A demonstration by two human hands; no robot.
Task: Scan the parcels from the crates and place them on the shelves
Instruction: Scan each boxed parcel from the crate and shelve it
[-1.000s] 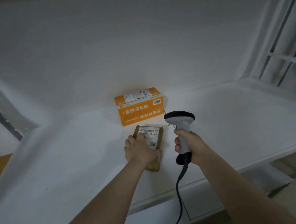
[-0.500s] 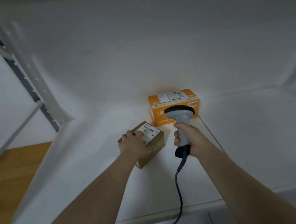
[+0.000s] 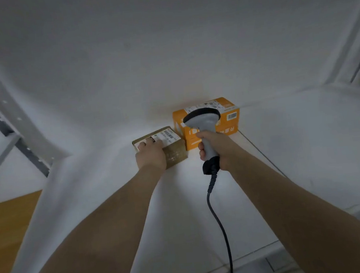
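A small brown cardboard parcel with a white barcode label lies on the white shelf, near the back wall. My left hand rests on top of it, fingers over its near left part. Just to its right stands an orange box against the wall, close beside the brown parcel. My right hand grips the handle of a grey barcode scanner, held upright in front of the orange box, its head partly hiding that box. The scanner's dark cable hangs down toward me.
A grey perforated shelf upright rises at the left, another upright at the right. Wooden floor shows at lower left beyond the shelf edge. A seam between shelf panels runs beside my right forearm.
The brown parcel has slid back and left until it lies beside the orange box, my left hand still on it. The view has swung left; the scanner has stayed in my right hand.
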